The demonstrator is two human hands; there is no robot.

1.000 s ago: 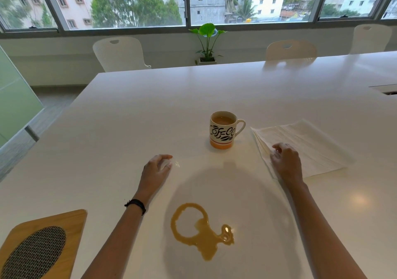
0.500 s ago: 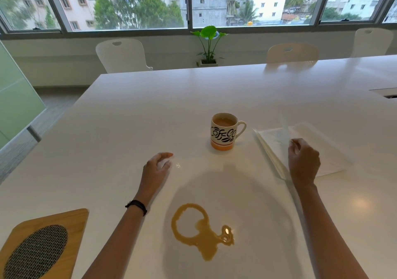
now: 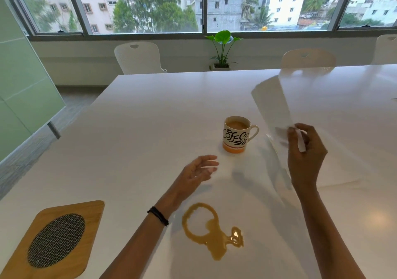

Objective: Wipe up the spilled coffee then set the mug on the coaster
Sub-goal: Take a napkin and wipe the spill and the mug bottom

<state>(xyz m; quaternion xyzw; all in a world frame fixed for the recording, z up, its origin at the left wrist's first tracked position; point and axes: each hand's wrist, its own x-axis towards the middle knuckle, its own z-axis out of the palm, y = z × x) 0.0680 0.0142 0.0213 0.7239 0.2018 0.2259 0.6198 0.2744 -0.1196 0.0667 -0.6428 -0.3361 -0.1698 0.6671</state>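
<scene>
— One container stands on your tabletop (image 3: 133, 128): the mug (image 3: 235, 135), upright, handle to the right, filled nearly to the brim with light brown coffee.

— And the rest of the coffee?

— Some of it lies as a spill (image 3: 211, 230) on the tabletop nearer to you, a ring with a puddle running off its right side. It sits between your two forearms, well apart from the mug.

— What is your right hand (image 3: 306, 156) doing?

— You hold it raised above the tabletop, right of the mug, fingers pinched shut on the corner of a white paper napkin (image 3: 274, 106). The sheet stands up and away from you, blurred. More white sheets seem to lie under that hand, though their edges are hard to make out.

— Your left hand (image 3: 198, 170)?

— It hovers low between the mug and the spill, palm turned inward, fingers spread and loose, holding nothing. A black band (image 3: 158, 215) circles that wrist.

— The coaster (image 3: 53, 240)?

— It rests at the near left, wooden with a dark mesh oval, bare, far from the mug.
</scene>
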